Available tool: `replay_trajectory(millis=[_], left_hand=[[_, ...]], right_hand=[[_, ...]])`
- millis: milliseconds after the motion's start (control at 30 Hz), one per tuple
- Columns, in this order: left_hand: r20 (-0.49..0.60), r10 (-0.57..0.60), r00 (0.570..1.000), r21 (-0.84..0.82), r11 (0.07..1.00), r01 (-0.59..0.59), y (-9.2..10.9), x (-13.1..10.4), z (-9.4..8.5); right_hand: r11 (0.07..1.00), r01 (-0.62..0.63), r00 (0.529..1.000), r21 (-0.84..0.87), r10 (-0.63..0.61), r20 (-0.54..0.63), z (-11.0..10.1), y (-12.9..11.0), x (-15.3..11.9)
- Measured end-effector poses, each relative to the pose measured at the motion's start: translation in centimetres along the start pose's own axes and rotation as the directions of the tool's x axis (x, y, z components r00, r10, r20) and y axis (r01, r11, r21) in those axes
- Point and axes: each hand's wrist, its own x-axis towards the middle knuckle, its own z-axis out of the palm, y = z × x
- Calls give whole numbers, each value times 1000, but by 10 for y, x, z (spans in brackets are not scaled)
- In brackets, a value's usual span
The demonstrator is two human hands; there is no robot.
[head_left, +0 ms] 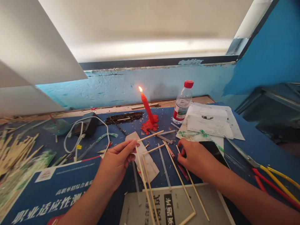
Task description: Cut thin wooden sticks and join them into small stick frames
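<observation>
My left hand (119, 162) pinches thin wooden sticks (150, 136) where two meet at a corner; one points right, the other runs down toward me. My right hand (195, 161) has thumb and fingers closed at the upper end of another thin wooden stick (198, 193), which slants down over a grey booklet (138, 207). Between my hands lies a joined frame of thin sticks (181, 175). A lit red candle (148, 108) stands in a red lump (150, 124) beyond my hands. Under the sticks is a piece of pale card (150, 168).
Scissors (253, 161) with yellow handles lie at right, a dark phone (212, 150) behind my right wrist. A water bottle (181, 107) stands near papers (211, 125). At left are a blue book (56, 190), a white cable (107, 128) and bundled sticks (17, 150).
</observation>
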Motion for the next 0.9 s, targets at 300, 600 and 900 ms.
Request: replay_trajectory(millis=[300,600,900], left_hand=[[29,-51,998,-118,992,54,2,-3,0],[44,-71,996,-127,989,76,-1,-4,0],[96,-121,988,-142,981,134,-3,-4,0]], right_hand=[[993,44,992,108,-57,116,-3,-20,-14],[998,65,996,0,-65,66,16,-32,-18],[995,-48,998,89,45,34,-44,-5,-5]])
